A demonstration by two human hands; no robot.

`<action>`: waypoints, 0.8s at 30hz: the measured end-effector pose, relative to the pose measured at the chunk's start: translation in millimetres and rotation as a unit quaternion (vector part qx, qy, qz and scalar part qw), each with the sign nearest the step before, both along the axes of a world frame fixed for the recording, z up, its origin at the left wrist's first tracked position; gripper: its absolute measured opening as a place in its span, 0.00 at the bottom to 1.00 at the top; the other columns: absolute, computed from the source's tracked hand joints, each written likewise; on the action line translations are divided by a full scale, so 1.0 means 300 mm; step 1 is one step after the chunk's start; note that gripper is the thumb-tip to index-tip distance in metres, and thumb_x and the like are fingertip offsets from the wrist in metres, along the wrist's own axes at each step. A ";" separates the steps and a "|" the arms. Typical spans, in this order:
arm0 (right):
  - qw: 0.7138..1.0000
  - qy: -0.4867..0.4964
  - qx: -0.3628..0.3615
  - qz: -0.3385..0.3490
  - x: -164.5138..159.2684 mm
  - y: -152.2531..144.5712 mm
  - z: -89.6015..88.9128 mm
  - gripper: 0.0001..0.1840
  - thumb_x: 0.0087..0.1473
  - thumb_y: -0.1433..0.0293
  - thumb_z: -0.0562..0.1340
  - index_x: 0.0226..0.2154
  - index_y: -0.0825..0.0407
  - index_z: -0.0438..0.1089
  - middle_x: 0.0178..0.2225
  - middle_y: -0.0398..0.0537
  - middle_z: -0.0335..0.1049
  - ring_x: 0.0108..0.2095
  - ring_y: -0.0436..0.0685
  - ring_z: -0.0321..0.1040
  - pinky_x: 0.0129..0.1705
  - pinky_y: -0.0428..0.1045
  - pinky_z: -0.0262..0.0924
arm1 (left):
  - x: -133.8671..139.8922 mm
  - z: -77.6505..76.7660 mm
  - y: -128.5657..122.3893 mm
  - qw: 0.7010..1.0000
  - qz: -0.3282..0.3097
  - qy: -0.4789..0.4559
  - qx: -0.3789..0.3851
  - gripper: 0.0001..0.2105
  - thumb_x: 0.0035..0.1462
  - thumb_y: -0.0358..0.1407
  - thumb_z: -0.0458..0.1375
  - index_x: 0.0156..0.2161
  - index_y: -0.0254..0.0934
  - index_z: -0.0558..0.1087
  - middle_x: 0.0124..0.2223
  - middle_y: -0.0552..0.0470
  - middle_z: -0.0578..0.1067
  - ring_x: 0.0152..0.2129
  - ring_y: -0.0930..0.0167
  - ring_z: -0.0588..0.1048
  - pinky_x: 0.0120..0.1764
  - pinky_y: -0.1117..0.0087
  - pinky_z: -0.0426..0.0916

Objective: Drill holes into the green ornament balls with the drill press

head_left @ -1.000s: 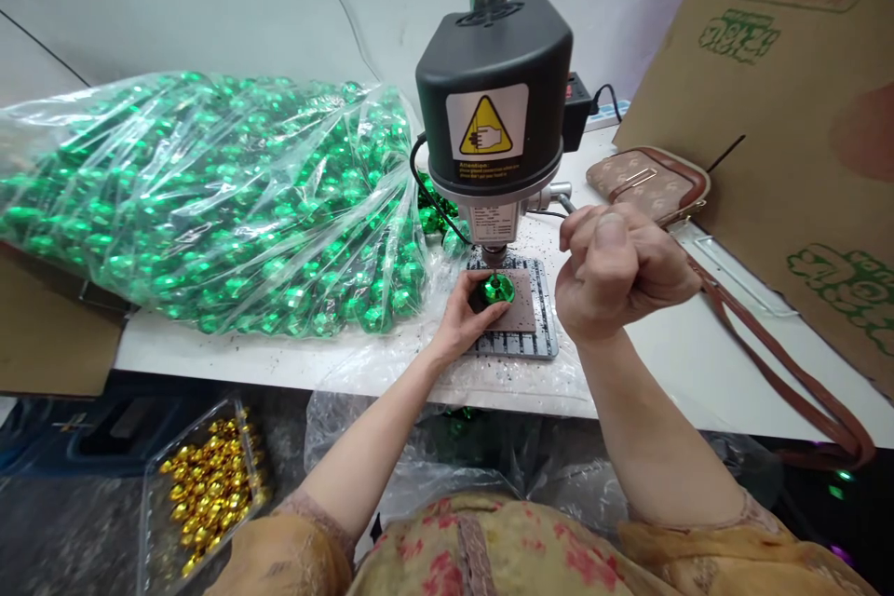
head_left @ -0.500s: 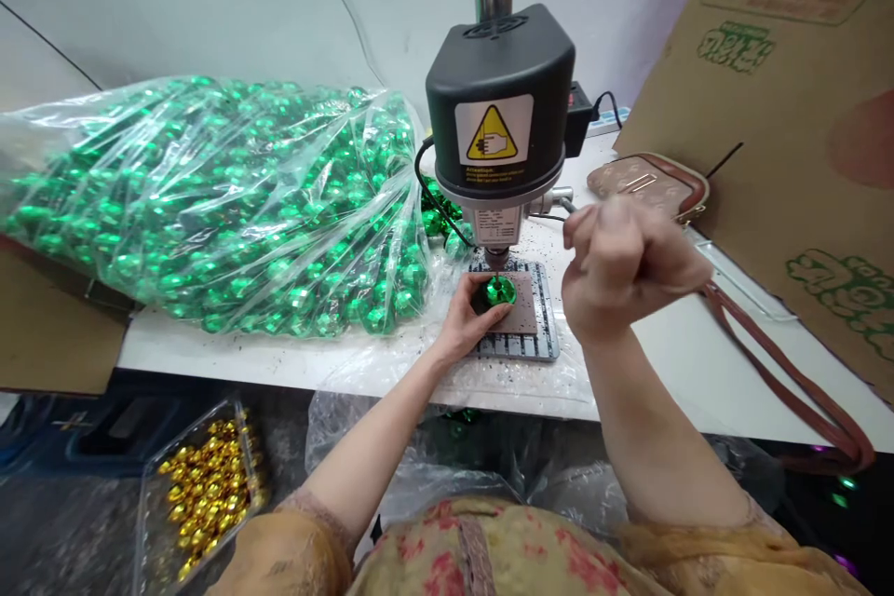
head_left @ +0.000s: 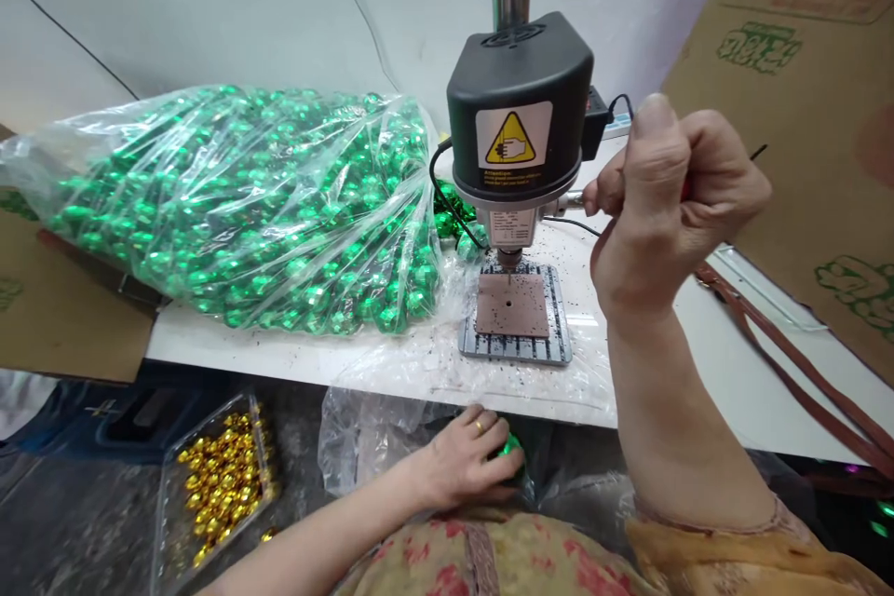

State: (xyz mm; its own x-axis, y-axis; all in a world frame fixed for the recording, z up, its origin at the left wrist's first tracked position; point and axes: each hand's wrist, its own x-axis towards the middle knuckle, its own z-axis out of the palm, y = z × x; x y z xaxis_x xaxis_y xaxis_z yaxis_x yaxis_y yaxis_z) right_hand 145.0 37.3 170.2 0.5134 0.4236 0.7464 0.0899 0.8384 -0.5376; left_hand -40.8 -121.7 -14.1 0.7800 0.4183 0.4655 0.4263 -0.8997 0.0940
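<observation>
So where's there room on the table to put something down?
The white table shows bare between the right forearm and the brown strap, plus a narrow strip in front of the bag of green balls. It's crowded around the drill press base, with plastic film spread there too.

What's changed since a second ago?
The left hand moved off the board and down toward the body, holding a green ball; the board's hole now shows. The right hand rose, still closed on the drill lever. The bag of green balls and the gold balls stayed put.
</observation>
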 end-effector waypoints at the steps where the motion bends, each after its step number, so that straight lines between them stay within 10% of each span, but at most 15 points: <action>1: 1.000 0.005 0.005 0.003 0.000 0.002 0.000 0.25 0.62 0.65 0.60 0.20 0.50 0.46 0.19 0.34 0.40 0.18 0.39 0.49 0.25 0.45 0.47 | -0.014 -0.004 -0.014 1.000 -0.008 0.028 0.005 0.17 0.56 0.48 0.67 0.46 0.42 0.75 0.41 0.45 0.81 0.37 0.62 0.79 0.42 0.60 0.76; 6: 0.999 0.020 0.035 0.011 0.001 0.013 -0.009 0.25 0.60 0.66 0.62 0.19 0.49 0.48 0.17 0.34 0.42 0.18 0.42 0.47 0.23 0.48 0.42 | -0.066 0.052 0.108 0.992 0.044 -0.114 0.030 0.11 0.65 0.39 0.58 0.51 0.43 0.72 0.44 0.46 0.81 0.44 0.63 0.80 0.48 0.59 0.78; 10: 0.999 0.023 0.031 0.011 -0.001 0.007 -0.014 0.24 0.61 0.64 0.62 0.20 0.50 0.50 0.17 0.33 0.46 0.18 0.40 0.48 0.24 0.47 0.46 | -0.104 0.161 0.452 0.961 0.225 -0.160 0.034 0.13 0.65 0.27 0.51 0.51 0.39 0.73 0.45 0.43 0.79 0.47 0.62 0.78 0.52 0.56 0.73; 16: 0.999 0.018 0.040 0.005 -0.005 0.008 -0.014 0.26 0.61 0.64 0.62 0.19 0.51 0.49 0.17 0.33 0.46 0.18 0.39 0.49 0.23 0.46 0.46 | -0.130 0.216 0.926 0.908 0.415 0.045 -0.036 0.20 0.55 0.25 0.63 0.54 0.35 0.73 0.59 0.35 0.73 0.62 0.50 0.65 0.63 0.48 0.61; 20: 0.999 0.007 0.041 0.009 -0.001 0.008 -0.017 0.26 0.62 0.65 0.61 0.19 0.51 0.47 0.17 0.34 0.45 0.18 0.39 0.52 0.23 0.45 0.46 | -0.141 0.191 0.976 0.907 0.412 0.085 -0.036 0.19 0.53 0.25 0.65 0.51 0.37 0.75 0.57 0.37 0.75 0.62 0.49 0.65 0.64 0.45 0.58; 24: 0.999 0.002 0.031 0.013 0.002 -0.001 -0.019 0.25 0.62 0.64 0.61 0.19 0.51 0.49 0.18 0.35 0.44 0.19 0.40 0.52 0.23 0.46 0.48 | -0.167 0.194 0.877 0.914 0.399 -0.069 0.000 0.15 0.59 0.33 0.64 0.52 0.38 0.74 0.56 0.38 0.75 0.58 0.53 0.69 0.61 0.50 0.63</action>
State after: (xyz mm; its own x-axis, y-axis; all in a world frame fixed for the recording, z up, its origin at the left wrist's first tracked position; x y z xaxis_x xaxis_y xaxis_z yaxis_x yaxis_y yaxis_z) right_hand 145.5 37.0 164.5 0.5062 0.3896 0.7694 0.0646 0.8725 -0.4844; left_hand -91.0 141.5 44.1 0.1607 0.8282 0.5368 0.9311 -0.3077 0.1960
